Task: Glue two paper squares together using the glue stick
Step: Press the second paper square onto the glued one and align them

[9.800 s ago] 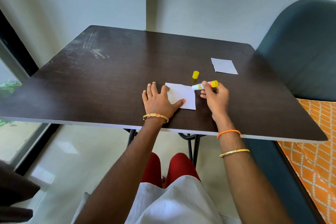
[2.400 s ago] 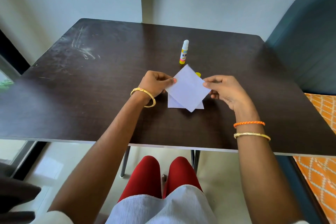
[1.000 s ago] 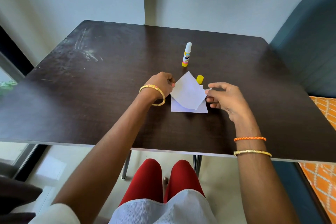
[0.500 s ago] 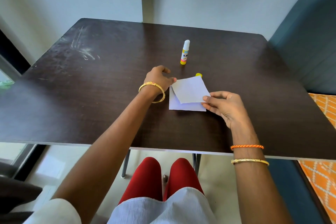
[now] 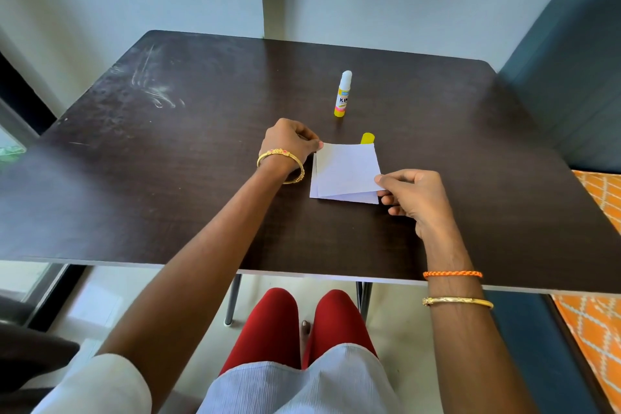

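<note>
Two white paper squares lie stacked on the dark table [image 5: 188,178]. The upper square [image 5: 347,166] sits almost squarely over the lower square [image 5: 353,198], whose near edge shows as a thin strip. My left hand [image 5: 290,144] pinches the upper square's far left corner. My right hand [image 5: 415,198] pinches its near right corner. The glue stick [image 5: 343,94] stands upright and uncapped behind the papers. Its yellow cap [image 5: 367,138] lies just past the papers' far edge, partly hidden by them.
A dark teal chair back [image 5: 568,60] rises at the right of the table. An orange patterned cushion [image 5: 601,279] lies low on the right. White walls stand behind the table, and a window frame [image 5: 16,104] runs along the left.
The upper square has turned from a diamond angle to line up with the lower one and has come down onto it. My right hand slid to its near right corner.
</note>
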